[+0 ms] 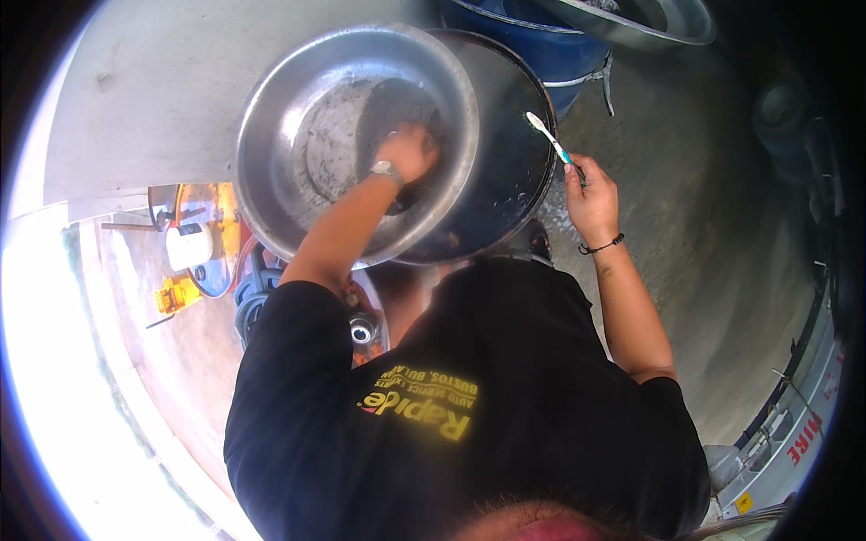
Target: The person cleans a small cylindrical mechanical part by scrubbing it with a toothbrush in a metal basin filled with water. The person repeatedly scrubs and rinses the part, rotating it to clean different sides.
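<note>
A wide silver metal basin (361, 38) rests on the round black top of a drum (510, 171). Inside it, my left hand (408, 151) reaches down to a dark patch at the basin's right side. Its fingers are blurred and partly hidden, so whether they hold anything does not show. My right hand (592, 200) is up at the right, clear of the basin rim. Between its thumb and fingers it grips a white and green toothbrush (548, 137), with the bristle end pointing up and left, over the drum top's edge.
Behind the drum stands a blue drum (577, 63) with another metal basin (686, 22) on it. At the left are a white container (189, 245) and a yellow object (177, 294). Grey concrete floor (704, 261) extends on the right.
</note>
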The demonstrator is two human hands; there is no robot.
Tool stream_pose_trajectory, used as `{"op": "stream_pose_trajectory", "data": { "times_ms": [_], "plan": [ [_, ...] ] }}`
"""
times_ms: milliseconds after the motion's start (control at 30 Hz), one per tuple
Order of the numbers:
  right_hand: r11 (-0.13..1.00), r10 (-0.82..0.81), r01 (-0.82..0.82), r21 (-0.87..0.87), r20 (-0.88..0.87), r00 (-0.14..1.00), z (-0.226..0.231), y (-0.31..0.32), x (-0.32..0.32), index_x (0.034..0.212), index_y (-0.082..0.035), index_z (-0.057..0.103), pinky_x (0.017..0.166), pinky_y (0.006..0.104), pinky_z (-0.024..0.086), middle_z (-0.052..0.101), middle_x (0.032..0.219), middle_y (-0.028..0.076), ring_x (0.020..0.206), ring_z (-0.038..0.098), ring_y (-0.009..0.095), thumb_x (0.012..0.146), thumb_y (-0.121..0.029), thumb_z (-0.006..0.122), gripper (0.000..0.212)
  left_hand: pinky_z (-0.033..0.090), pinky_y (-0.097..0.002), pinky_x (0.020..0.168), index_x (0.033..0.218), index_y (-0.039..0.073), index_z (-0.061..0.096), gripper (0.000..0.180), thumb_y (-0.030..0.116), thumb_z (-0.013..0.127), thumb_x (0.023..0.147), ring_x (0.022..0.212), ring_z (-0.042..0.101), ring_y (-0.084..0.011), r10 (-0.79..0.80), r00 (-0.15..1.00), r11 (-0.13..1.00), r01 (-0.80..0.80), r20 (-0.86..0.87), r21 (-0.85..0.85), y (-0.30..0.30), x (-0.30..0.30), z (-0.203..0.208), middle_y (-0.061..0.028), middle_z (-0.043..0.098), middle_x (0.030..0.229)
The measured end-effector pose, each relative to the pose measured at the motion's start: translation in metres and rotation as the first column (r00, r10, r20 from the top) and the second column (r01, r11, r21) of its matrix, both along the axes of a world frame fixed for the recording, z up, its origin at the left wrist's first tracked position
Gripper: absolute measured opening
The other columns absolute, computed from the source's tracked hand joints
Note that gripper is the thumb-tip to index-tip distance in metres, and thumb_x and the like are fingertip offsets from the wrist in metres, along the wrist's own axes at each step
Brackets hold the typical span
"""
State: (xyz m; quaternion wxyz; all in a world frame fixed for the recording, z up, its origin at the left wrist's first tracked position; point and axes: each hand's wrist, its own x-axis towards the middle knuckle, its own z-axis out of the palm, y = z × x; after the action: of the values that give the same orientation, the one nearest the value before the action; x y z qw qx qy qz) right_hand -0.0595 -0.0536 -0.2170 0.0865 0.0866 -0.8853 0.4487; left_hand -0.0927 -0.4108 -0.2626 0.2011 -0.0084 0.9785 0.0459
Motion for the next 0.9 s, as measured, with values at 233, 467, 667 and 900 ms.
{"op": "stream_pose_trajectory", "data": {
  "times_ms": [233,467,667,900],
  "plan": [
    [1.000,-0.026,0.027,-0.007,0.068,0.997,-0.007,0.017,0.008,0.112,-0.007,0.070,0.076,0.0430,0.056,0.073,0.100,0.020,0.090,0.072,0.040,0.099,-0.020,0.065,0.019,0.051,-0.0517,0.101,0.153,0.013,0.045,0.068,0.050,0.059,0.097,0.117,0.063,-0.0454,-0.239,0.961,0.969,0.226,-0.141,-0.100,-0.013,0.014,-0.010,-0.0286,0.050,0.146],
    [0.999,-0.044,0.042,0.029,0.094,0.995,-0.006,0.027,0.012,0.113,-0.007,0.070,0.076,0.0432,0.056,0.074,0.100,0.020,0.090,0.072,0.040,0.100,-0.021,0.065,0.020,0.049,-0.0526,0.105,0.152,0.019,0.045,0.067,0.043,0.064,0.092,0.120,0.062,-0.0462,-0.373,0.913,0.928,0.370,-0.163,-0.049,-0.030,0.020,-0.015,-0.0284,0.046,0.149],
    [0.999,-0.038,0.038,0.005,0.120,0.992,-0.014,0.040,0.009,0.115,-0.005,0.070,0.078,0.0397,0.055,0.074,0.101,0.019,0.090,0.072,0.035,0.100,-0.018,0.065,0.020,0.052,-0.0498,0.102,0.146,0.015,0.051,0.065,0.036,0.070,0.087,0.117,0.063,-0.0460,-0.121,0.992,0.992,0.119,0.032,0.050,-0.011,0.017,0.005,-0.0285,0.046,0.149],
    [1.000,0.000,-0.002,0.011,0.165,0.986,-0.009,0.042,0.013,0.116,-0.005,0.069,0.080,0.0390,0.055,0.074,0.101,0.019,0.093,0.072,0.036,0.100,-0.016,0.064,0.020,0.057,-0.0430,0.090,0.144,0.005,0.051,0.081,0.040,0.082,0.078,0.099,0.070,-0.0362,0.213,0.945,0.949,-0.139,-0.249,0.283,-0.054,0.024,-0.050,-0.0225,0.059,0.130]
  ]
}}
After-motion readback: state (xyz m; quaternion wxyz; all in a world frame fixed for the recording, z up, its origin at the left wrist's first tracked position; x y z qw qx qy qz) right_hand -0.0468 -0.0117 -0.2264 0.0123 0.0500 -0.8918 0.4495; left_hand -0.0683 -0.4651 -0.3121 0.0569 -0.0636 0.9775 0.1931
